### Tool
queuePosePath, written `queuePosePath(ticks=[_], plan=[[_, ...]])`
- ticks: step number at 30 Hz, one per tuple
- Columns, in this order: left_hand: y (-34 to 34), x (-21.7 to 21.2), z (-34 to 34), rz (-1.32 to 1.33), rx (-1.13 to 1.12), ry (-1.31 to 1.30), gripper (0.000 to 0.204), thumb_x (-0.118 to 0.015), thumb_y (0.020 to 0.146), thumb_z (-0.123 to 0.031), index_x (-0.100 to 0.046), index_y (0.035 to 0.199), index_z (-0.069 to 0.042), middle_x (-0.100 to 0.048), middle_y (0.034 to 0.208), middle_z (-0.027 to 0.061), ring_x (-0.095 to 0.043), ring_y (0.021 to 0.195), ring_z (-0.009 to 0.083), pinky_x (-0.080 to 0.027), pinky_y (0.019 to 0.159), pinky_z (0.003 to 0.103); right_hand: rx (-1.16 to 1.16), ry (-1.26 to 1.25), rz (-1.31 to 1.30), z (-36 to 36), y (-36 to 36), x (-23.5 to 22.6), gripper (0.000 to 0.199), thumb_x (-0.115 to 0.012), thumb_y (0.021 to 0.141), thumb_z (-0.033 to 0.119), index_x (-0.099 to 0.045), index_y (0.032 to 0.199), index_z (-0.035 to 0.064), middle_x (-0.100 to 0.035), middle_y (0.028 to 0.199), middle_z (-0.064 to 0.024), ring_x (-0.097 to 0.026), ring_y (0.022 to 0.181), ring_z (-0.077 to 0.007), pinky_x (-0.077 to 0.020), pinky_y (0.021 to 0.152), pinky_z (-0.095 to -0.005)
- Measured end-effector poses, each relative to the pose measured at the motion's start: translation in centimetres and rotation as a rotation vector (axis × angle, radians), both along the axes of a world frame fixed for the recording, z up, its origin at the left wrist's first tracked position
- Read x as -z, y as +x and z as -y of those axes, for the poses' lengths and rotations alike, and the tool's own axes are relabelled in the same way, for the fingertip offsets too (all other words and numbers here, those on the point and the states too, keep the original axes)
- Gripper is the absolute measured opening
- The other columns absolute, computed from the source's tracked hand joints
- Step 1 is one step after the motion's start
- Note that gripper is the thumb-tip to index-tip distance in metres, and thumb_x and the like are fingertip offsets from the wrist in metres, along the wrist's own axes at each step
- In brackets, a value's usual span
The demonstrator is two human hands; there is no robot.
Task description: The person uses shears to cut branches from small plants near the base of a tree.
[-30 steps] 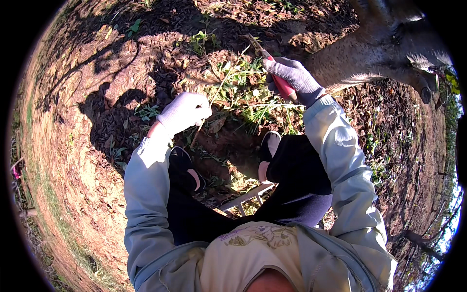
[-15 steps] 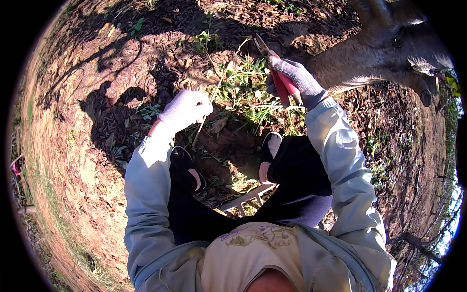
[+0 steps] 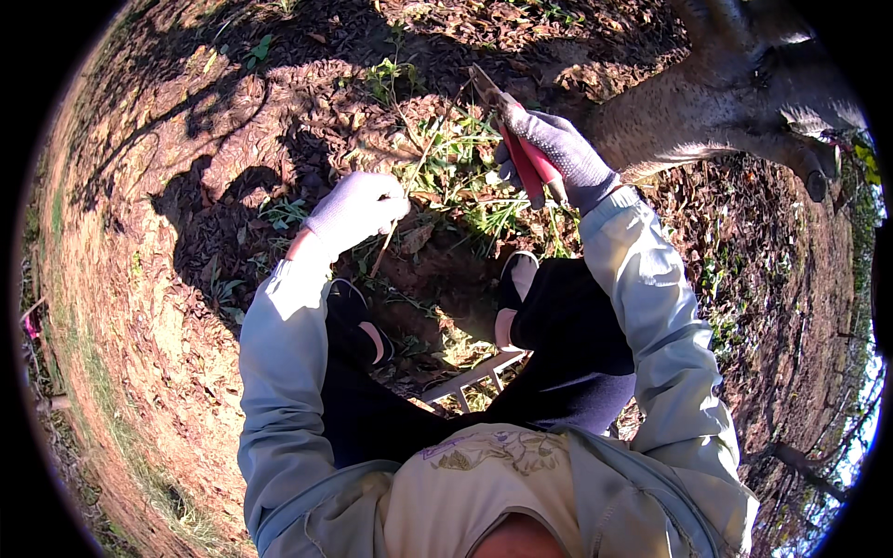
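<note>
My left hand (image 3: 356, 212), in a pale glove, is closed around a long thin twig (image 3: 383, 249). The twig slants up and right from the fist, past a patch of cut green leaves and stems (image 3: 470, 181) on the ground. In my right hand (image 3: 569, 156), gloved in grey with a dotted palm, is a pair of red-handled pruning shears (image 3: 533, 169). Their blades point up and left, by the far end of the twig. Whether the blades touch the twig I cannot tell.
A thick pale tree trunk (image 3: 688, 107) with a cut stub leans in at the upper right. Dry leaves cover the ground (image 3: 177, 307). Between my legs is part of a light metal frame (image 3: 474, 377). A small leafy sapling (image 3: 395, 79) grows ahead.
My right hand with the shears has shifted slightly left, bringing the blades to the twig's far end. The left hand has barely moved.
</note>
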State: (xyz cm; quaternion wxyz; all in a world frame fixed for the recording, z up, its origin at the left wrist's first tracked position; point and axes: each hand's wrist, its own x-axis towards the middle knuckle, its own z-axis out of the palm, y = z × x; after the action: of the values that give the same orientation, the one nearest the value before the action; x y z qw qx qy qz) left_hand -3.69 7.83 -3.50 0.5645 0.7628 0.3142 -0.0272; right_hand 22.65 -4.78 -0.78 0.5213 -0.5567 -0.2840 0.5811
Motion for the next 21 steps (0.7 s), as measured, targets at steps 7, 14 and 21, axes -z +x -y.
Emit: queuePosePath(ticks=[7,14,21], plan=[[0.1,0.7,-0.1,0.005,0.028,0.022,0.015,-0.061,0.087,-0.014,-0.064,0.08,-0.002,-0.06,0.066,0.0011,-0.059,0.058,0.0084,-0.045,0.053,0.023,0.026,0.056,-0.013,-0.1,-0.5,-0.4,0.043,-0.064,0.091,0.042,-0.058,0.097,-0.0005,-0.064,0.077,-0.0087,-0.065,0.066,-0.018,-0.0521,0.06,-0.0279],[0.3,0.7,0.0,-0.003,0.026,0.034,0.015,-0.061,0.087,-0.013,-0.063,0.077,-0.002,-0.059,0.064,0.0007,-0.058,0.057,0.0078,-0.044,0.051,0.023,0.097,0.027,-0.027,-0.1,-0.9,-0.5,0.044,-0.068,0.089,0.037,-0.057,0.106,-0.0019,-0.064,0.077,-0.0084,-0.065,0.065,-0.0159,-0.0513,0.054,-0.0277],[0.2,0.0,0.0,-0.001,-0.018,0.037,0.016,-0.062,0.087,-0.014,-0.064,0.078,-0.001,-0.06,0.065,0.0014,-0.059,0.057,0.0083,-0.046,0.052,0.023,0.025,0.009,0.097,-0.1,-0.6,-0.5,0.043,-0.064,0.091,0.039,-0.056,0.111,0.0024,-0.064,0.083,-0.0053,-0.064,0.068,-0.0134,-0.0522,0.057,-0.0258]])
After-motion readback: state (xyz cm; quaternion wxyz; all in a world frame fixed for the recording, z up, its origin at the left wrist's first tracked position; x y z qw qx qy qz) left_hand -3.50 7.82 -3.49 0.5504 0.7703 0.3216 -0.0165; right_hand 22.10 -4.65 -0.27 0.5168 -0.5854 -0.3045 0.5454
